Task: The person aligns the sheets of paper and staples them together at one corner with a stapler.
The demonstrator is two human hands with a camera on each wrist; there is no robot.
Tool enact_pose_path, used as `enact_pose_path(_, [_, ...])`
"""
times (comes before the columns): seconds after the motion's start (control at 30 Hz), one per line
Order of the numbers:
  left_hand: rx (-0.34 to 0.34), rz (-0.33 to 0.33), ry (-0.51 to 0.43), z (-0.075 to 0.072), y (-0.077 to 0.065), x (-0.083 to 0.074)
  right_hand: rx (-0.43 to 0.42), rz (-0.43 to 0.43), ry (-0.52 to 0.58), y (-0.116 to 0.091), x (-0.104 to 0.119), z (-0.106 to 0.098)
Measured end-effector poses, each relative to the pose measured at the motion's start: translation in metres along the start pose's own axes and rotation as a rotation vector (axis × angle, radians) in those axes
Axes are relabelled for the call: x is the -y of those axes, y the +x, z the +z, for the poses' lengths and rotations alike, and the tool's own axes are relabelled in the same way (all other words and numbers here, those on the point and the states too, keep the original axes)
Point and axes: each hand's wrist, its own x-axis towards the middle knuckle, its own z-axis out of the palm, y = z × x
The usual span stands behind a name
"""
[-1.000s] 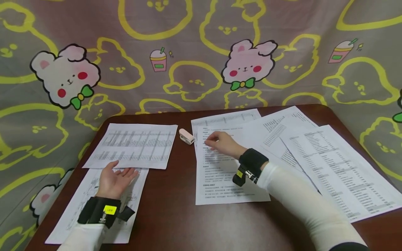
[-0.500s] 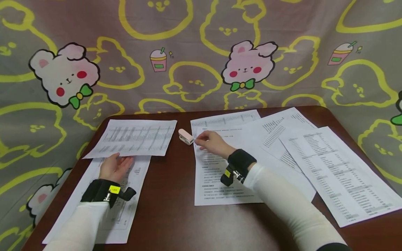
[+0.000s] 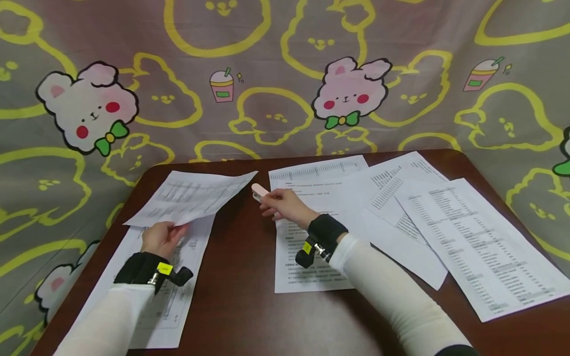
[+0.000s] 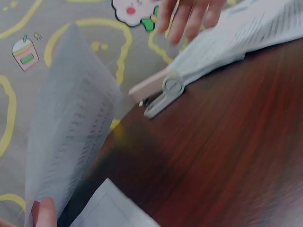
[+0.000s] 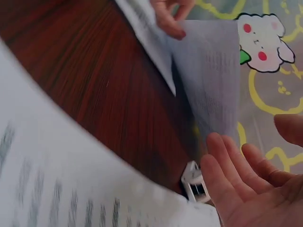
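Note:
My left hand (image 3: 160,240) pinches the near edge of a printed sheet of paper (image 3: 182,200), which bends up off the table. In the left wrist view the thumb lies against this sheet (image 4: 71,123), and in the right wrist view the sheet (image 5: 213,71) stands tilted. A second sheet with a drawing (image 3: 175,301) lies beneath the hand. Over the middle of the table, my right hand (image 3: 291,206) reaches toward a small pale pink stapler (image 3: 257,190). The right wrist view has its loosely bent fingers (image 5: 232,165) beside the stapler (image 5: 193,177), not wrapped around it.
A text page (image 3: 307,272) lies under the right forearm, overlapping other printed sheets. Another printed page (image 3: 481,242) lies at the right of the brown table (image 3: 240,296). A patterned curtain (image 3: 276,64) hangs behind the table's far edge.
My left hand has moved forward and now grips the upper sheet, whose right side has lifted. My right hand has moved left from over the text page to the stapler.

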Motion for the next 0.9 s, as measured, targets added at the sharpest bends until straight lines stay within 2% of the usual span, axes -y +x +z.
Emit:
enact_pose_path(0.03, [0.022, -0.016, -0.028, -0.002, -0.002, 0.0, 0.016, 0.01, 0.048, 0.001, 0.0, 0.002])
enact_pose_path(0.07, [0.036, -0.057, -0.135, -0.003, -0.005, 0.0, 0.033, 0.018, 0.092, 0.002, 0.0, 0.003])
enact_pose_path(0.1, [0.028, -0.115, -0.286, -0.003, -0.007, -0.001, 0.051, 0.028, 0.136, 0.004, 0.0, 0.004])
enact_pose_path(0.17, [0.04, -0.184, -0.427, -0.005, -0.011, -0.002, 0.083, 0.039, 0.21, 0.006, 0.001, 0.007])
enact_pose_path(0.23, [0.063, -0.201, -0.443, -0.006, -0.014, -0.003, 0.116, 0.042, 0.291, 0.007, 0.001, 0.008])
enact_pose_path(0.43, [0.05, -0.199, -0.381, -0.015, -0.018, 0.0, 0.195, 0.06, 0.563, 0.009, 0.003, 0.012])
enact_pose_path(0.57, [0.093, -0.211, -0.366, -0.023, -0.018, 0.005, 0.22, 0.106, 0.778, 0.013, 0.006, 0.012])
enact_pose_path(0.63, [0.112, -0.201, -0.301, -0.026, -0.018, 0.007, 0.221, 0.128, 0.849, 0.014, 0.007, 0.01])
enact_pose_path(0.73, [0.156, -0.183, -0.21, -0.03, -0.017, 0.008, 0.232, 0.141, 0.872, 0.016, 0.006, 0.004])
enact_pose_path(0.9, [0.288, -0.104, -0.047, -0.032, -0.013, 0.009, 0.323, 0.117, 0.753, 0.015, 0.003, -0.006])
